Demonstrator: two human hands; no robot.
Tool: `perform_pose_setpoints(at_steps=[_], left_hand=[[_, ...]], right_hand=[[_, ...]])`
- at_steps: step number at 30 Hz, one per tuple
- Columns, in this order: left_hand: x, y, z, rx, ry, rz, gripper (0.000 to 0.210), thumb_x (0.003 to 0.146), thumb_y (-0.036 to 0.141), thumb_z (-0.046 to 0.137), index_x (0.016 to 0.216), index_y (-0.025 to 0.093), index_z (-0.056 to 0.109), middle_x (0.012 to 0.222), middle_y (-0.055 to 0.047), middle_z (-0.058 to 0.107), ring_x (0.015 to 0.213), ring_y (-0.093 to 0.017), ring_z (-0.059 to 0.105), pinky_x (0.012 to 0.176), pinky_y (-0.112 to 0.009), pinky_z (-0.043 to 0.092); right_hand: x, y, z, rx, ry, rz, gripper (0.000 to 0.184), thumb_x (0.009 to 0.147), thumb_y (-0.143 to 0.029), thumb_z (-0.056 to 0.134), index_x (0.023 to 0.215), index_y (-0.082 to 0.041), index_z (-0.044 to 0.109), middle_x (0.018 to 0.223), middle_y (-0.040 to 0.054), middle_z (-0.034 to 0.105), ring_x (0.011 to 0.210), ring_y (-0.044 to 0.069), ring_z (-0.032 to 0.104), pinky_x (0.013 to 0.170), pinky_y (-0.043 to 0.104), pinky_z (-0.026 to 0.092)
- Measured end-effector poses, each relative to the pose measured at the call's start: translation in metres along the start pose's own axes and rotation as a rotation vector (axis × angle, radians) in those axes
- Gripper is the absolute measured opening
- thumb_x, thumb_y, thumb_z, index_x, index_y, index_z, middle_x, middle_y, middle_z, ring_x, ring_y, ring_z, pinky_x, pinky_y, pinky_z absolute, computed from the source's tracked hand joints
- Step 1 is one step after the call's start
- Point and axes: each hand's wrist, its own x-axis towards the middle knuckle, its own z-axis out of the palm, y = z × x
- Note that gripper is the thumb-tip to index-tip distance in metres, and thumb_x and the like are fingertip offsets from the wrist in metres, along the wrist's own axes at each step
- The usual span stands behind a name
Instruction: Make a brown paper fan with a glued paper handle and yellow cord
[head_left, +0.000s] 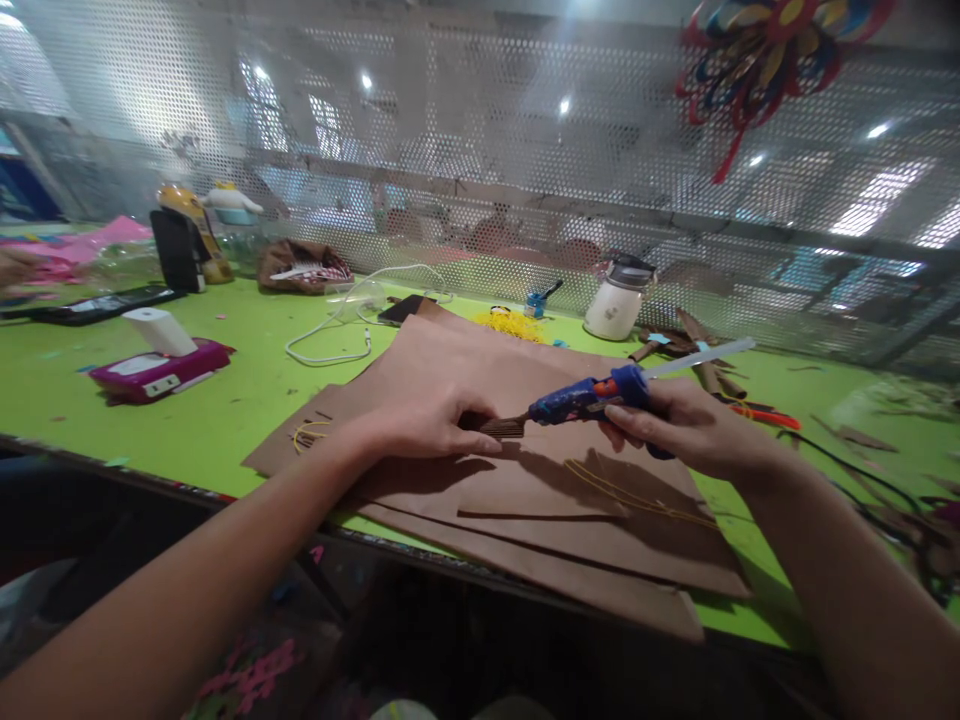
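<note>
My left hand [450,422] pinches a small folded brown paper piece [504,428] with ridged edges, held just above the brown paper sheets [427,360]. In my right hand [675,425] is a blue hot glue gun [581,400], with a clear glue stick [705,357] jutting from its back. The gun's nozzle points left and meets or nearly meets the end of the folded paper; I cannot tell which. Yellow string [637,500] lies on the sheets below my right hand, and another yellow loop [307,435] is left of my left wrist.
A purple power strip [161,372] with a white plug sits at left. Behind the paper are a white cable [326,358], a dark phone [405,310], yellow shreds [510,323] and a white bottle [616,300]. Orange-handled pliers [765,413] and brown scraps lie right. A perforated metal panel [450,130] stands behind.
</note>
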Motion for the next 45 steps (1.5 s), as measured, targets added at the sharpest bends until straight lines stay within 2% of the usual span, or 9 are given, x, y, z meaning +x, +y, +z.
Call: perform_pose_setpoints(at_steps=[2,13,25,30,37,45], left_hand=[[0.000,-0.001,0.001,0.001,0.001,-0.014,0.031,0.078,0.038,0.058,0.098,0.016,0.067,0.080,-0.001,0.064,0.072,-0.014,0.054,0.064,-0.023,0.038],[0.002,-0.007,0.004,0.080,0.094,0.005,0.032,0.081,0.043,0.053,0.086,0.016,0.070,0.067,-0.001,0.061,0.061,-0.012,0.050,0.059,-0.023,0.035],[0.002,-0.010,0.005,0.117,0.089,0.044,0.032,0.082,0.043,0.052,0.085,0.016,0.070,0.065,-0.002,0.062,0.059,-0.012,0.049,0.058,-0.024,0.034],[0.001,-0.006,0.006,0.106,0.087,0.041,0.034,0.082,0.045,0.051,0.085,0.016,0.070,0.064,-0.003,0.062,0.060,-0.013,0.050,0.058,-0.024,0.034],[0.001,-0.005,0.005,0.124,0.086,0.033,0.034,0.082,0.045,0.052,0.088,0.017,0.069,0.067,-0.003,0.063,0.062,-0.013,0.051,0.058,-0.023,0.034],[0.001,-0.005,0.004,0.140,0.096,0.035,0.033,0.082,0.043,0.051,0.086,0.016,0.070,0.066,-0.003,0.062,0.060,-0.013,0.050,0.058,-0.023,0.034]], right_hand=[[0.000,0.000,0.000,-0.004,0.002,0.004,0.034,0.090,-0.041,0.047,0.073,-0.015,0.062,0.061,0.0004,0.052,0.053,0.008,0.044,0.045,0.020,0.034],[0.000,-0.008,0.001,-0.031,-0.013,-0.017,0.032,0.089,-0.039,0.047,0.072,-0.016,0.060,0.059,-0.0005,0.052,0.051,0.009,0.044,0.045,0.021,0.033],[-0.001,-0.008,0.002,-0.010,0.002,0.036,0.031,0.087,-0.042,0.049,0.079,-0.016,0.062,0.064,0.0021,0.057,0.059,0.013,0.052,0.052,0.023,0.040],[-0.001,-0.011,0.004,-0.035,-0.029,0.023,0.030,0.088,-0.042,0.049,0.083,-0.016,0.063,0.065,0.0016,0.056,0.058,0.012,0.050,0.051,0.022,0.038],[0.000,-0.013,0.003,-0.050,0.006,0.023,0.032,0.087,-0.044,0.049,0.079,-0.016,0.063,0.062,0.0008,0.055,0.054,0.011,0.048,0.048,0.023,0.036],[-0.002,-0.009,-0.001,-0.032,-0.025,0.016,0.029,0.088,-0.040,0.049,0.076,-0.016,0.061,0.062,0.0004,0.054,0.053,0.010,0.047,0.047,0.022,0.035]])
